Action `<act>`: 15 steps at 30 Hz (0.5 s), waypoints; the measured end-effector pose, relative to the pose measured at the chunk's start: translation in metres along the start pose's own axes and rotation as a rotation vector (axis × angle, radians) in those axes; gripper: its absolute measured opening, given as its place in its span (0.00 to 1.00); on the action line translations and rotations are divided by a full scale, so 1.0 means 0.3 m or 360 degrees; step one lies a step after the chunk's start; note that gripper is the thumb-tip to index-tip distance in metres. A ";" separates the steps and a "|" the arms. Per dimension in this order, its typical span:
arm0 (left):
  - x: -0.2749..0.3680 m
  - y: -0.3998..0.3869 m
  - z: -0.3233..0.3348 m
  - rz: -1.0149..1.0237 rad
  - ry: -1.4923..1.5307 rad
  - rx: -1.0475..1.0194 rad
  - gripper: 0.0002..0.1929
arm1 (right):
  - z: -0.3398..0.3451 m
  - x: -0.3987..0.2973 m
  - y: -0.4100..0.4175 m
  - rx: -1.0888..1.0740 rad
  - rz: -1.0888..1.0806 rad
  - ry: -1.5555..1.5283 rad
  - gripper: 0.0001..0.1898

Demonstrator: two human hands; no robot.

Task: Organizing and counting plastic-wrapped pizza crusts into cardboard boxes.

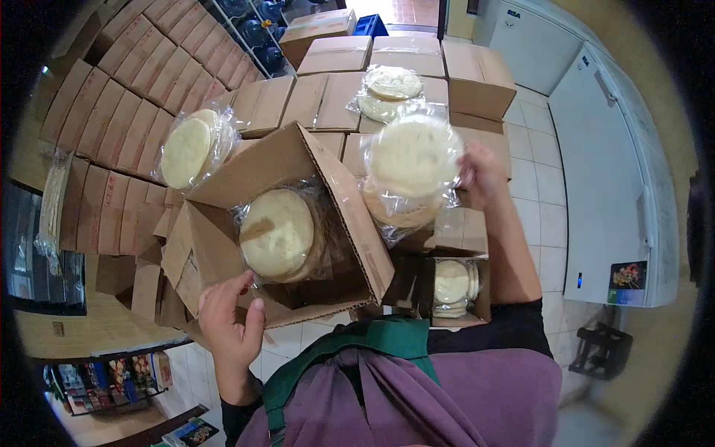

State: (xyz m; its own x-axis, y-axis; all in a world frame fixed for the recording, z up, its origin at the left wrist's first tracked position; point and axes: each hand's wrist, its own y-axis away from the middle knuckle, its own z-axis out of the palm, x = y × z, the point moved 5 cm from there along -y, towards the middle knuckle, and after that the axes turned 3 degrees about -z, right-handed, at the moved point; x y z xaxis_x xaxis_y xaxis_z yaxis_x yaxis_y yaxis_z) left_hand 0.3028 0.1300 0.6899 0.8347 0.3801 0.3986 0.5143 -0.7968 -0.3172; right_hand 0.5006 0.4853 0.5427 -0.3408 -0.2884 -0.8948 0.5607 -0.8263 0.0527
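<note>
My right hand (481,170) holds the edge of a clear plastic bag of round flatbreads (414,156), slightly blurred, over another bagged stack (399,209). At the near left rim of an open cardboard box (218,229), my left hand (234,321) rests with thumb and fingers apart. Inside that box lies a bagged stack of pale flatbreads (277,233). Another bagged stack (186,151) sits beyond the box's left flap. Further bagged flatbreads (391,92) lie on the closed boxes ahead. A smaller open box (462,321) at the lower right holds more flatbreads (452,282).
Closed cardboard boxes (332,103) stand ahead, and a tall wall of boxes (120,112) rises on the left. White chest freezers (603,173) line the right side. A dark crate (600,351) stands on the tiled floor (525,179). Large blue bottles (254,33) fill a rack beyond.
</note>
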 end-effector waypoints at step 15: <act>0.011 0.036 0.006 0.0038 -0.0127 0.0023 0.13 | 0.000 0.235 -0.049 -0.0308 0.0588 0.1254 0.41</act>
State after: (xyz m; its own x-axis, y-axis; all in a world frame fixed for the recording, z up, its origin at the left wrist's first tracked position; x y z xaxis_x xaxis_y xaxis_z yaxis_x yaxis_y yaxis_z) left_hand 0.3114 0.1235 0.6862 0.8593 0.3979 0.3213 0.4966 -0.7993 -0.3385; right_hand 0.4683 0.4771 0.4790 0.4647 -0.0451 -0.8843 0.6740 -0.6296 0.3864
